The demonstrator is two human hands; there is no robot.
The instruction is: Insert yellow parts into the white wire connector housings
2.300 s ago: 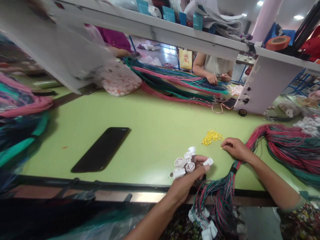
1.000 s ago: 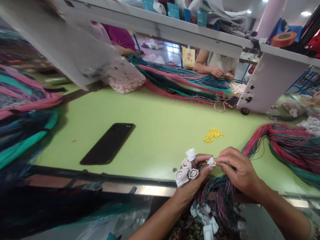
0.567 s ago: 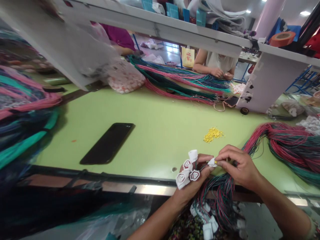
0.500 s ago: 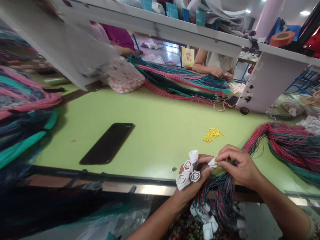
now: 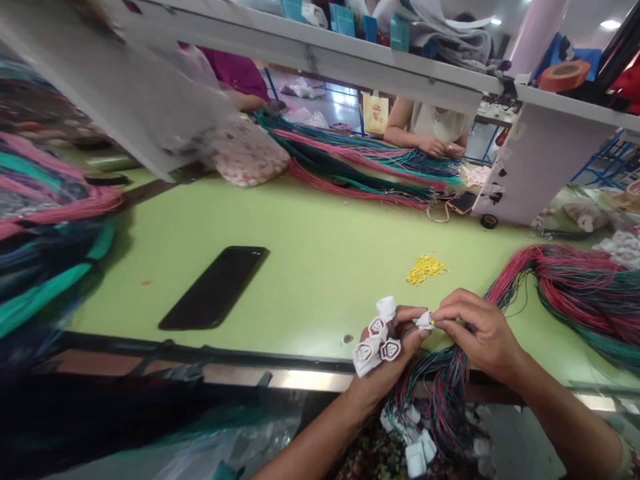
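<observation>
My left hand (image 5: 387, 357) is shut around a wire bundle and holds several white plastic connectors (image 5: 376, 341) at its ends. One small white connector (image 5: 424, 322) stands at my left fingertips. My right hand (image 5: 480, 330) pinches a tiny yellow part (image 5: 433, 323) against that connector's end. The green, red and dark wires of the harness (image 5: 445, 390) run down past the table edge, with more white connectors (image 5: 416, 450) hanging below. A pile of tiny yellow parts (image 5: 426, 269) lies on the table beyond my hands.
A black smartphone (image 5: 215, 288) lies on the green table (image 5: 320, 267). A large red-and-green wire bundle (image 5: 565, 287) lies right. Across the table, a co-worker's hands (image 5: 443, 147) work near another wire bundle (image 5: 360, 163). A white shelf (image 5: 320, 60) spans above.
My right hand has moved from the table beside the yellow pile to the small connector at my left fingertips. My left hand has lifted and turned its connectors slightly.
</observation>
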